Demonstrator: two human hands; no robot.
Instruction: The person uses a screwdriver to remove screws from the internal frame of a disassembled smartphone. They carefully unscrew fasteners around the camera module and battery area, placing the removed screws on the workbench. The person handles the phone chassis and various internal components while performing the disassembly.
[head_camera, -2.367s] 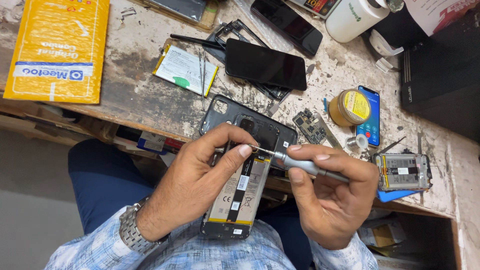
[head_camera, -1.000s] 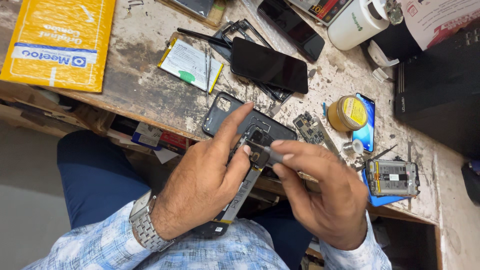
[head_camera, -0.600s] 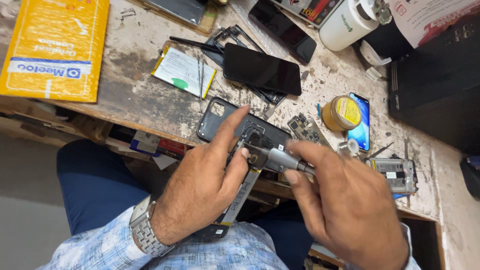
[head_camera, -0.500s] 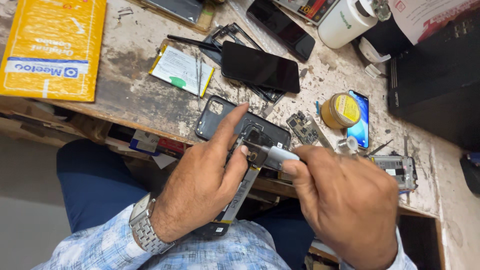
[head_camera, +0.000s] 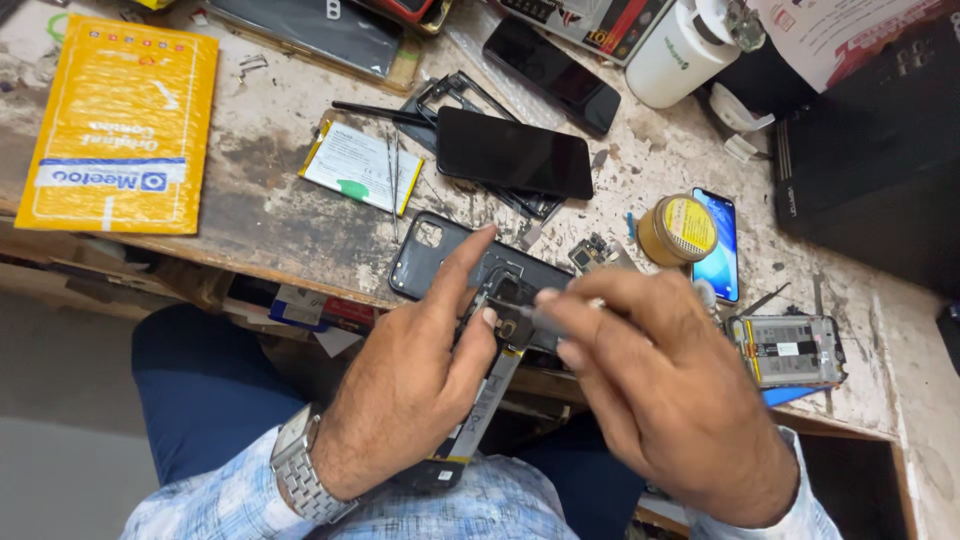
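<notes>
We are holding the opened phone (head_camera: 490, 400) over the bench edge, its lower end reaching toward our lap. Our left hand (head_camera: 420, 385) is gripping its body, fingers closed around it, the index finger extended and lying across the black back cover (head_camera: 440, 262), which is resting on the worn workbench (head_camera: 270, 215). Our right hand (head_camera: 665, 385) is clamping its fingertips together on a slim screwdriver (head_camera: 530, 318), tip meeting the phone's upper section. A yellow tin (head_camera: 680, 228) is sitting just beyond, beside a blue phone (head_camera: 722, 250).
</notes>
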